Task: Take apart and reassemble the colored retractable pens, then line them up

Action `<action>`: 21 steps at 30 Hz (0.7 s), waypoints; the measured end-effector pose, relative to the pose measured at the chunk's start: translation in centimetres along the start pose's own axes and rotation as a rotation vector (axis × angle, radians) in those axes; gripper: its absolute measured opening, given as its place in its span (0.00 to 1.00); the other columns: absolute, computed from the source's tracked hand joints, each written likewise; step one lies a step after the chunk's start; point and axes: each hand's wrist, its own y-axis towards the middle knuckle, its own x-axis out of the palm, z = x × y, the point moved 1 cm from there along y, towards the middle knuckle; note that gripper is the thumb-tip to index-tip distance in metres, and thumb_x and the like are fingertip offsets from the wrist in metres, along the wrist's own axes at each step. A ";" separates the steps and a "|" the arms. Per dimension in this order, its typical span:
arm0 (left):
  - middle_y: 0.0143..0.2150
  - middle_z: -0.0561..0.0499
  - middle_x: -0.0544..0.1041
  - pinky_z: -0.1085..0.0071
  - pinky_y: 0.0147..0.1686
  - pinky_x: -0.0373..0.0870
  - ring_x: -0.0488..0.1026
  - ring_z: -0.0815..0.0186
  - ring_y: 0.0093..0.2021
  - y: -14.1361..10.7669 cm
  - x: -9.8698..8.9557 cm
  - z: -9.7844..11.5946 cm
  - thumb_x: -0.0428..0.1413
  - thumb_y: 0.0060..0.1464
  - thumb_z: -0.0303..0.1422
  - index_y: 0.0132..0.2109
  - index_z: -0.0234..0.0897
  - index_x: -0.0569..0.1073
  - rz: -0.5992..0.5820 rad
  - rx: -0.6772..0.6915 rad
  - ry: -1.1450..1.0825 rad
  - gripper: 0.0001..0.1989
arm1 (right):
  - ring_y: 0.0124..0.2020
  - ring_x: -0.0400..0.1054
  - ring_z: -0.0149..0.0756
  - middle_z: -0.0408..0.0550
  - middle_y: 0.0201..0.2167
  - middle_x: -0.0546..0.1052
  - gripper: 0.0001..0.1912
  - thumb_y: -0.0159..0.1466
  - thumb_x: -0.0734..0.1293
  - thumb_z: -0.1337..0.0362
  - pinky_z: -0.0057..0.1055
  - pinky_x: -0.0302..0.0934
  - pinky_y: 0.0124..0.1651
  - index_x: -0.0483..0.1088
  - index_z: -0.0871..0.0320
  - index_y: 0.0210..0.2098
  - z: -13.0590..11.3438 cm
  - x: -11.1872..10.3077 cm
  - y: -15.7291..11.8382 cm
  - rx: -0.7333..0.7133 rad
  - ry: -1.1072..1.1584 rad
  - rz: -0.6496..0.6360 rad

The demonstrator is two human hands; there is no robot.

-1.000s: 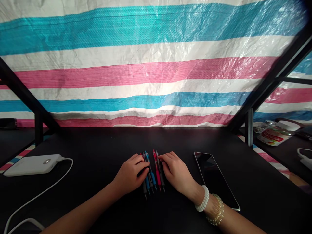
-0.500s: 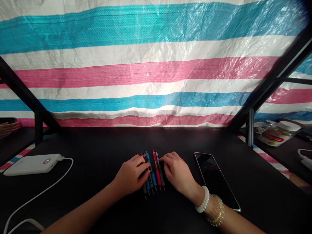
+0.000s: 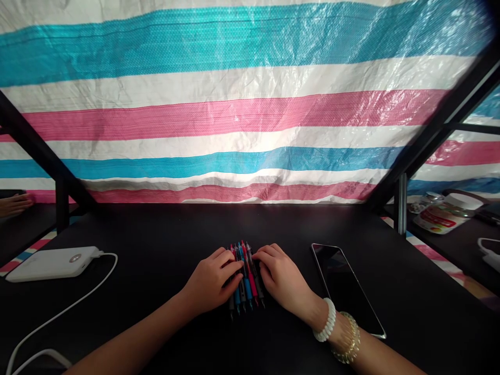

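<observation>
Several pens (image 3: 245, 284) in grey, blue and pink lie side by side on the black table (image 3: 175, 224), tips toward me. My left hand (image 3: 216, 278) rests against the left side of the row, its fingers bent over the leftmost pens and partly hiding them. On the other side, my right hand (image 3: 282, 273) touches the rightmost grey pen with its fingertips near the upper end. The fingers of both hands are curved and apart from the thumbs. Neither hand lifts a pen; the row sits between them.
A black phone (image 3: 347, 289) lies beside my right forearm. At the left is a white power bank (image 3: 52, 264) with a white cable (image 3: 74, 302). Black metal legs (image 3: 402, 203) flank the table. A jar (image 3: 445, 216) stands far right; another person's hand (image 3: 15, 204) shows far left.
The gap between the left group of pens and the pink and grey pens has closed. My right hand has shifted slightly left, and my left hand slightly right.
</observation>
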 end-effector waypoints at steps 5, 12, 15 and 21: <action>0.40 0.45 0.74 0.62 0.38 0.73 0.69 0.60 0.41 0.0 0.1 0.0 0.50 0.62 0.32 0.52 0.38 0.75 0.014 0.003 -0.015 0.14 | 0.43 0.66 0.41 0.50 0.39 0.75 0.16 0.63 0.59 0.79 0.39 0.65 0.49 0.74 0.58 0.42 -0.3 -0.1 -0.1 -0.041 0.066 -0.003; 0.39 0.45 0.74 0.62 0.38 0.74 0.70 0.60 0.40 0.0 0.0 0.1 0.50 0.62 0.31 0.51 0.38 0.76 0.017 0.006 -0.020 0.14 | 0.44 0.67 0.41 0.49 0.38 0.76 0.17 0.64 0.59 0.78 0.40 0.65 0.49 0.72 0.57 0.44 -0.5 -0.3 -0.1 -0.064 0.122 0.019; 0.40 0.45 0.74 0.62 0.39 0.73 0.69 0.60 0.41 0.0 0.0 0.1 0.50 0.62 0.31 0.51 0.37 0.75 0.007 0.001 -0.026 0.14 | 0.45 0.68 0.40 0.49 0.42 0.75 0.19 0.64 0.58 0.78 0.39 0.65 0.51 0.70 0.56 0.50 -0.6 -0.3 -0.2 -0.076 0.178 0.010; 0.41 0.44 0.74 0.62 0.40 0.73 0.69 0.59 0.42 0.0 0.1 0.0 0.51 0.62 0.32 0.52 0.37 0.75 -0.011 -0.007 -0.035 0.15 | 0.50 0.68 0.39 0.50 0.48 0.75 0.21 0.64 0.58 0.77 0.39 0.63 0.55 0.67 0.57 0.53 -0.5 -0.5 -0.1 -0.011 0.206 0.052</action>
